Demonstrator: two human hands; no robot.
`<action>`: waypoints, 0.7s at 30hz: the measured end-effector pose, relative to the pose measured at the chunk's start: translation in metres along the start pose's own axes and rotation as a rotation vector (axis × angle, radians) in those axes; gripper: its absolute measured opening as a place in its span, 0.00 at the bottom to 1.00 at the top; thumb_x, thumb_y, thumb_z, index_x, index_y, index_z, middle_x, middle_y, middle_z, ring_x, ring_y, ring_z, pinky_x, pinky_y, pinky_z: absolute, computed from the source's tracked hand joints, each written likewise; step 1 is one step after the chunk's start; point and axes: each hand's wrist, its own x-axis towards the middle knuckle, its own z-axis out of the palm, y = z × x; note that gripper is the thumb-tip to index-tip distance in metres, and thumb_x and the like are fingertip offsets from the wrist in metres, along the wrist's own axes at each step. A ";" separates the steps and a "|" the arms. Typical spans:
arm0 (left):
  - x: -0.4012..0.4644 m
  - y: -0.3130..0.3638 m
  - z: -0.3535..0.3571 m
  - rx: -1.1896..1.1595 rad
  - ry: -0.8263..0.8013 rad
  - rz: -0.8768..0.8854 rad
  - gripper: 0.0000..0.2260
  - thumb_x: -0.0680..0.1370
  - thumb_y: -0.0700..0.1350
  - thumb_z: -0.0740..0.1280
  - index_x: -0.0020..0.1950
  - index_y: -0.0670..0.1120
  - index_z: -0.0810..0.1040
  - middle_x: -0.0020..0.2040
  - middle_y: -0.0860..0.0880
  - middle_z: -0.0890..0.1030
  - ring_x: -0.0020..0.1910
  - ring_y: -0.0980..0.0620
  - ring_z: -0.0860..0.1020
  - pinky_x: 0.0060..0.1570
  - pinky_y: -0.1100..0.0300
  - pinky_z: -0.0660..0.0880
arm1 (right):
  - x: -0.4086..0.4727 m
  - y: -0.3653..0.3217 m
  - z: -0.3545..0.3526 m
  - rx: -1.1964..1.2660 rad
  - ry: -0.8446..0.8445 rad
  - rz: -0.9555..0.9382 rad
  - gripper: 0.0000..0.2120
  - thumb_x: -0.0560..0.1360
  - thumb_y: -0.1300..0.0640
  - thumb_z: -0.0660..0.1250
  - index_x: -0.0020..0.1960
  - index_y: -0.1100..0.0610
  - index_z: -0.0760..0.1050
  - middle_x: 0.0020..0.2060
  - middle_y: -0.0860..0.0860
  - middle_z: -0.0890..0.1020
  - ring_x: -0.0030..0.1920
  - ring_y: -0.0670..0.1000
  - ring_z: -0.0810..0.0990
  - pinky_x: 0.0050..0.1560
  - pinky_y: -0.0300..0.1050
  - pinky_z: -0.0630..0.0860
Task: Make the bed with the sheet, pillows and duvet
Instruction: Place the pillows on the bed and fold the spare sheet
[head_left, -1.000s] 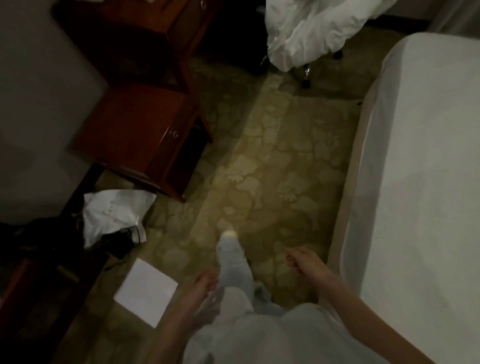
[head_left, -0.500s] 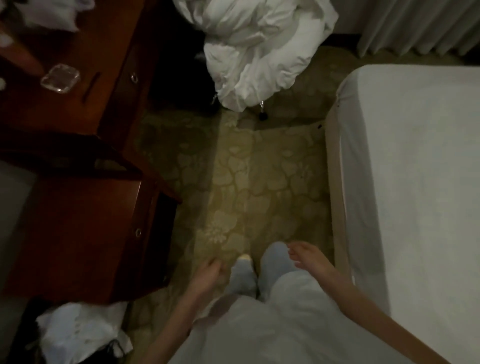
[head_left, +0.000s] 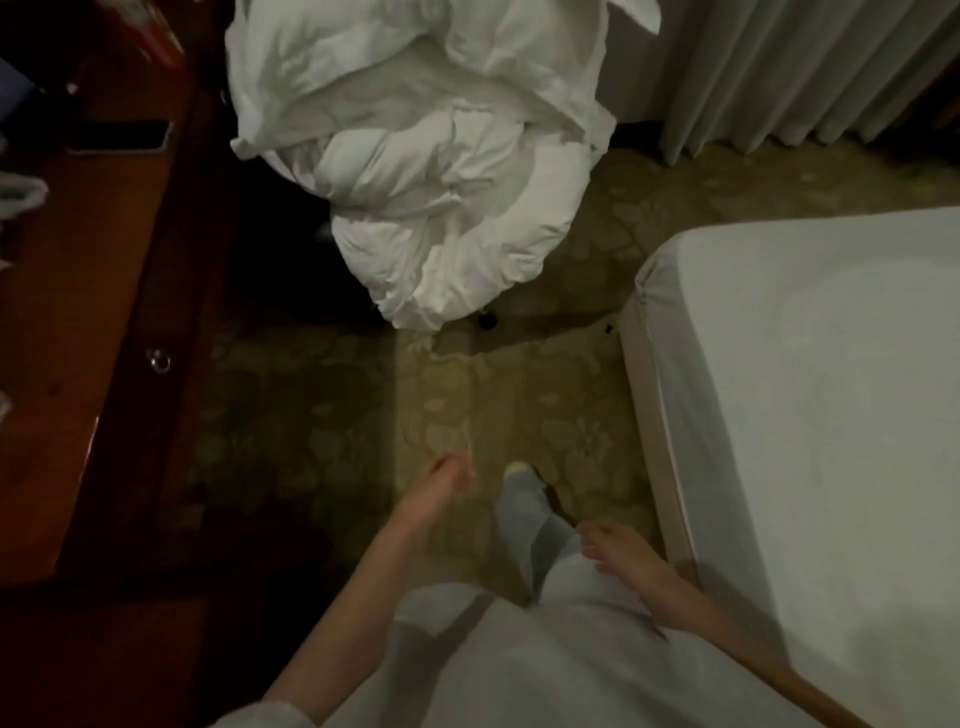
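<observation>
Between the dark wooden dresser (head_left: 104, 322) on the left and the bed (head_left: 810, 415) on the right, the person stands on the patterned carpet (head_left: 519, 395) facing the far wall. Change over the last second: the view has advanced along the aisle; the white bag and the paper on the floor seen a second ago are out of frame, and the heap of white duvet (head_left: 431, 171) that sat at the top edge now fills the upper middle, well nearer though still ahead of the feet. Bedding looks piled on something with castors; the support itself is hidden. Curtains (head_left: 779, 73) hang behind, at top right. Left hand (head_left: 441, 486) has swung forward, fingers loosely curled, holding nothing. Right hand (head_left: 618, 551) hangs by the thigh, just beside the bed's edge, fingers relaxed, also empty. Motion blur on both, so finer finger detail cannot be read. The fitted sheet (head_left: 831, 519) lies smooth and tucked round the visible corner, so that step appears done on this side. No pillows can be picked out; they may sit within the heap, cannot tell. Judgement: the walk is an approach to the heap; next step is probably to reach in with both hands and carry bedding to the mattress.
</observation>
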 end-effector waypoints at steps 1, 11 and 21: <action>0.008 0.016 -0.002 0.006 0.000 -0.003 0.10 0.82 0.48 0.57 0.49 0.49 0.77 0.54 0.46 0.81 0.56 0.49 0.78 0.64 0.48 0.71 | 0.013 -0.022 -0.008 -0.008 -0.001 -0.026 0.12 0.80 0.54 0.59 0.55 0.57 0.78 0.49 0.55 0.80 0.54 0.55 0.78 0.60 0.51 0.74; 0.086 0.088 -0.057 -0.025 0.025 -0.054 0.09 0.82 0.47 0.58 0.51 0.48 0.77 0.53 0.45 0.80 0.54 0.47 0.78 0.62 0.49 0.72 | 0.088 -0.234 -0.054 0.026 -0.051 -0.115 0.09 0.81 0.50 0.57 0.58 0.49 0.73 0.54 0.50 0.78 0.57 0.52 0.76 0.61 0.49 0.73; 0.203 0.200 -0.143 -0.042 0.015 -0.063 0.08 0.80 0.43 0.61 0.45 0.45 0.79 0.46 0.44 0.81 0.48 0.47 0.79 0.49 0.55 0.72 | 0.175 -0.406 -0.058 0.168 0.015 -0.129 0.13 0.82 0.54 0.58 0.63 0.57 0.73 0.57 0.53 0.77 0.56 0.49 0.76 0.59 0.44 0.72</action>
